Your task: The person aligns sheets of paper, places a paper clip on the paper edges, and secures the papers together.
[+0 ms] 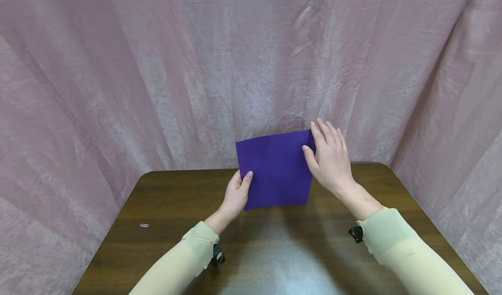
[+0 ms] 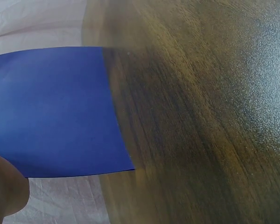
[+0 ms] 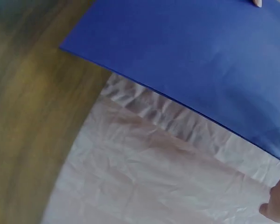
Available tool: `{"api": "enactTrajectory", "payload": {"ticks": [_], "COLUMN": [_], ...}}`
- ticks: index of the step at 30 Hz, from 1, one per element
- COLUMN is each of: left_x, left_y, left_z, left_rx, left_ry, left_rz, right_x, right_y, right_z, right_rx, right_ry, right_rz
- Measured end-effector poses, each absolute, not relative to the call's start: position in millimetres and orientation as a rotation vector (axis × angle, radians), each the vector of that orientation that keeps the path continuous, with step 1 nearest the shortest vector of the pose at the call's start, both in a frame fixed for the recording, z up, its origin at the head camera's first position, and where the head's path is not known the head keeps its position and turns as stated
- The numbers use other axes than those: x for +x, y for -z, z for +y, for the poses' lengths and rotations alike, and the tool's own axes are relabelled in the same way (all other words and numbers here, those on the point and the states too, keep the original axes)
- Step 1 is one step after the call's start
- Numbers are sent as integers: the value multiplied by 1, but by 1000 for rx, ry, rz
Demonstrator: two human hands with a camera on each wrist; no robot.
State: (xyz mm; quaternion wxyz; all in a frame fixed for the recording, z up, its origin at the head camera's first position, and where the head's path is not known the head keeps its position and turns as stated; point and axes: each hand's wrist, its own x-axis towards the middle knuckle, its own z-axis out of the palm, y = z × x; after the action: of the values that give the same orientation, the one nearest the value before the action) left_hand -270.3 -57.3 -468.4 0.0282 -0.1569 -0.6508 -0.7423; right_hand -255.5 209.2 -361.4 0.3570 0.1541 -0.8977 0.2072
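A square purple sheet of paper [image 1: 278, 171] is held up above the far edge of the table; it looks blue in the wrist views [image 2: 60, 112]. My left hand [image 1: 236, 194] pinches its left edge, thumb on the near face and fingers behind. At the upper right corner, my right hand [image 1: 332, 157] touches the sheet with fingers straight and spread, thumb in front of the right edge. In the right wrist view, part of the right hand [image 3: 279, 200] shows beside the sheet's corner [image 3: 200, 60]. The contact behind the sheet is hidden.
A small pale paper clip [image 1: 144, 225] lies on the left part of the brown wooden table [image 1: 176, 199]. Pink curtains [image 1: 196, 68] hang behind the table and along both sides. Dark straps with small devices sit at both wrists.
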Motion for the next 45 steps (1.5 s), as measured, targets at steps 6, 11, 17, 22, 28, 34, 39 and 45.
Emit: {"api": "enactTrajectory", "payload": {"ticks": [6,11,17,22,28,34,39,45], "left_x": [-272,-272,-271,-272,-272,-275,-275,-274], "left_y": [469,469,469,468,467,465,464,467], "left_z": [-58,-58,-58,-56,-56,-56,-56,-56], "left_rx": [-489,-497,-503,-479,-467,-461,-451,-460], "left_ry": [2282,2281,2284,2308,2286,2254,2244,2217], "left_rz": [-2009,-2017,-2014,-2010,-2022,-2023,-2027,-2033], "right_x": [-255,-259,-263,-265,-265,-264,-261,-257], "right_y": [381,409,438,449,453,452,452,456], "right_z": [211,206,201,197,193,190,188,186], "right_rx": [325,251,34,-57,-77,-18,-37,-84], "right_ry": [-1265,-1830,-2012,-2047,-2141,-2167,-2131,-2149], "right_rz": [-2372,-2262,-2186,-2114,-2042,-1984,-1997,-1992]}}
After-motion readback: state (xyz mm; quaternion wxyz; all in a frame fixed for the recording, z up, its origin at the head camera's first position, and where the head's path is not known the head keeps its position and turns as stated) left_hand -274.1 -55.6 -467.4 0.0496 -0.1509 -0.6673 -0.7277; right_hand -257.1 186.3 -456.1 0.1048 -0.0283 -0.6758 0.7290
